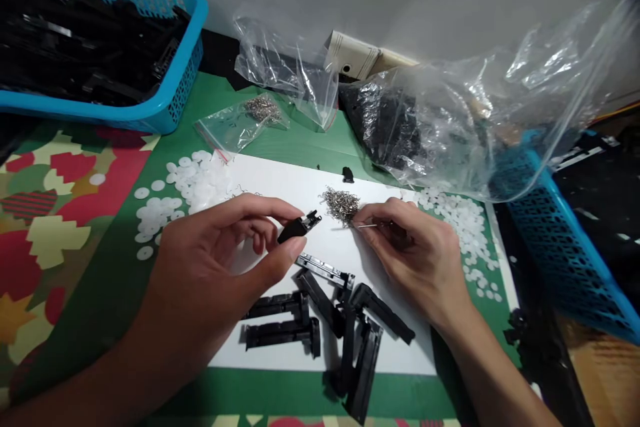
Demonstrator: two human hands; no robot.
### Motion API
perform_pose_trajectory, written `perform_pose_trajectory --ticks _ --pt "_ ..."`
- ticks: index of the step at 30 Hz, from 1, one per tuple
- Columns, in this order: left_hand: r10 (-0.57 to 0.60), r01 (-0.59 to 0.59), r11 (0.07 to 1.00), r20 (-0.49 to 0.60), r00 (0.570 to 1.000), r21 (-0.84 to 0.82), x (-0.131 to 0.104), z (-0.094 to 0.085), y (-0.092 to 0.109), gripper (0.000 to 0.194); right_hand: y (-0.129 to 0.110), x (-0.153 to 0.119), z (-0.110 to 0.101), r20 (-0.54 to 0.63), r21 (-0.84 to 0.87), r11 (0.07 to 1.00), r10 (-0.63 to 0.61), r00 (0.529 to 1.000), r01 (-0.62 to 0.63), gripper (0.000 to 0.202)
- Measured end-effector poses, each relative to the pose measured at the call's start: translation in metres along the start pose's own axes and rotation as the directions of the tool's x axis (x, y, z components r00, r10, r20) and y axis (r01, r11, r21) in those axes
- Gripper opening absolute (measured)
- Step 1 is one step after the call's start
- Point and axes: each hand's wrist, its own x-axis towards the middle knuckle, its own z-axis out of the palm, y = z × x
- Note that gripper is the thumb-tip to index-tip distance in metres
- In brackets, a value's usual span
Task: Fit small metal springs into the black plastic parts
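Observation:
My left hand (220, 253) pinches a small black plastic part (295, 227) between thumb and fingers, above the white sheet (400, 347). My right hand (413, 247) is closed at the edge of a pile of small metal springs (341, 205). A thin metal rod (367, 225) sticks out from its fingertips; the rest of it is hidden by the fingers. Between the two hands and below them lie several longer black plastic parts (280, 333), jumbled on the sheet. A tiny black piece (348, 175) sits just beyond the springs.
White plastic discs (193, 180) are heaped left, with more discs (465, 227) at right. A blue basket (187, 33) of black parts stands back left, another blue basket (565, 240) at right. Behind are a small bag (235, 130) with metal pieces and a large clear bag (450, 127).

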Motion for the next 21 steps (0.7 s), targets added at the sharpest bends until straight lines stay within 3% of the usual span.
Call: perform_pose_trajectory --ticks 7,12,21 --pt "0.002 -0.002 1.000 0.006 1.000 0.004 -0.0003 0.0000 -0.0023 0.020 0.0062 -0.0037 -0.0016 -0.025 0.125 0.989 0.077 0.997 -0.074 0.008" --pt "0.000 0.001 1.000 0.011 1.000 -0.004 -0.0014 0.0013 0.0023 0.019 0.0056 -0.0033 -0.0003 -0.030 0.111 0.991 0.078 0.996 -0.075 0.008" --pt "0.004 -0.005 0.999 0.020 1.000 0.042 -0.0026 -0.0012 -0.0006 0.024 0.0049 0.0005 -0.0027 0.009 0.055 0.997 -0.052 0.999 0.051 0.017"
